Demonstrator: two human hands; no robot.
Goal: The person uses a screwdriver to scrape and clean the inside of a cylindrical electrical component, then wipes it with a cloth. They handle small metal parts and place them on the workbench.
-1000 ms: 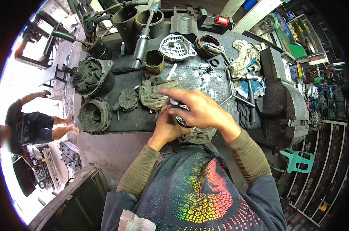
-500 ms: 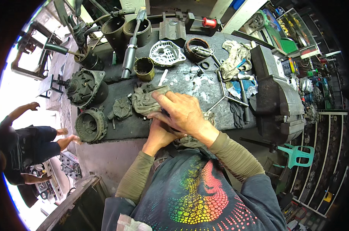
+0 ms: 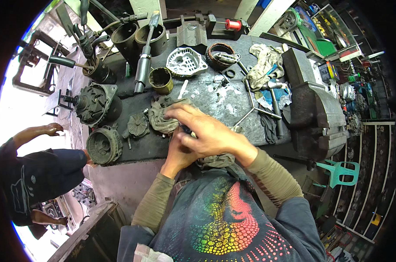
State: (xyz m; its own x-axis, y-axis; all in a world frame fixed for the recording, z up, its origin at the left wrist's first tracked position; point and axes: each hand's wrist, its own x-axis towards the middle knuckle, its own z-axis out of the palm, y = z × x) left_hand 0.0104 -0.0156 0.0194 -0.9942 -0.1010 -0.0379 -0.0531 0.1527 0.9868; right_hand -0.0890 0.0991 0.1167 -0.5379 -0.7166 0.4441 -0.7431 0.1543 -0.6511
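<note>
At the front edge of the bench my two hands are together, and a small dark part (image 3: pixel 185 129) shows between them, too covered to name. My left hand (image 3: pixel 178 153) is closed around it from below. My right hand (image 3: pixel 209 135) lies over the top with bent fingers, the index finger reaching forward; what it grips is hidden. Just beyond my fingers a crumpled grey rag (image 3: pixel 162 117) lies on the bench. To its left are a small round metal part (image 3: pixel 138 125), a round ribbed housing (image 3: pixel 103 146) and an alternator with a finned fan (image 3: pixel 95 104).
Across the bench stand a brass-coloured cup (image 3: pixel 161 81), a silver perforated end cover (image 3: pixel 186 62) and a copper-wound stator (image 3: pixel 219 56). Rightward lie a three-armed wrench (image 3: pixel 253 107), a hammer (image 3: pixel 276 109) and a large vise (image 3: pixel 315 113). Another person (image 3: pixel 45 179) is at the left.
My right hand has shifted and turned over the left, its thumb now lower across the small part. The other person has come nearer the bench's left end. The view has shifted slightly.
</note>
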